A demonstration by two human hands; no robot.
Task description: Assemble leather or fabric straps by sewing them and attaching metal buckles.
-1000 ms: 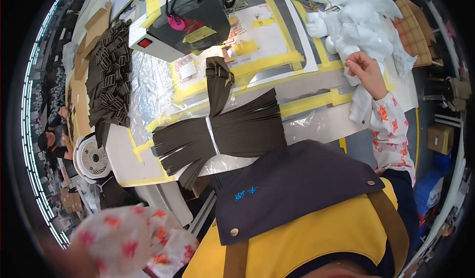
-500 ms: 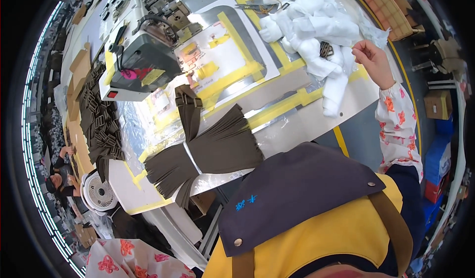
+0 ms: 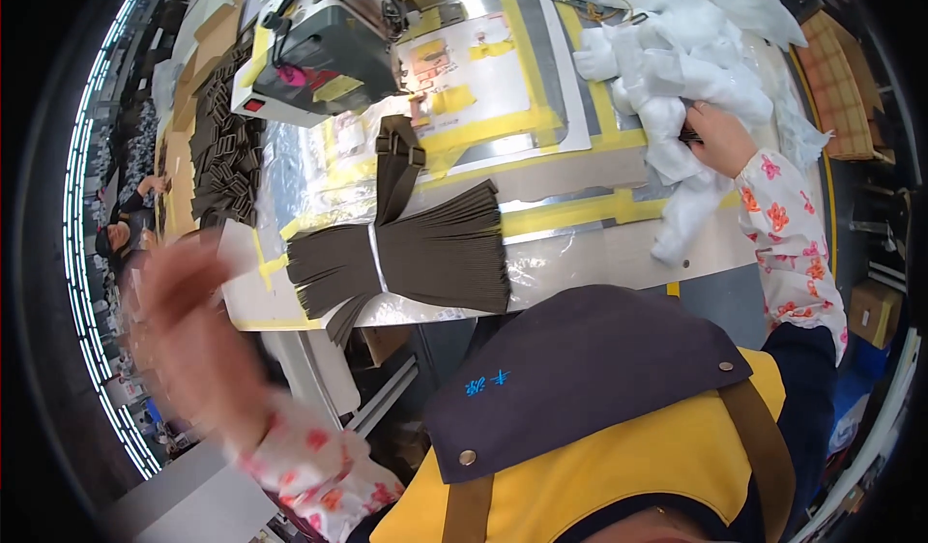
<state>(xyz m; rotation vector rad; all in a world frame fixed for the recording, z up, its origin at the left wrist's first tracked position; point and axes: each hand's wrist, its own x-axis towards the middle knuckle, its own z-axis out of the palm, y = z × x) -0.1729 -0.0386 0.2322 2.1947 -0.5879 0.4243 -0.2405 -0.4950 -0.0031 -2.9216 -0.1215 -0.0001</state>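
- Right hand (image 3: 725, 141), upper right of frame: fingers curled at a small dark piece (image 3: 688, 135); whether clasped, cannot tell.
- Small dark piece: at the right hand's left edge, against a soft white heap (image 3: 677, 74); mostly covered, long axis hidden; left hand well apart.
- Left hand (image 3: 198, 296), left of frame: blurred, grip indistinct.
- Brown straps (image 3: 440, 253), centre: bundled, lying left to right.

Your sleeves (image 3: 779, 219) are white with pink and orange flowers. Your apron (image 3: 619, 466) is yellow and dark purple. The strap bundle (image 3: 445, 253) is dark brown.
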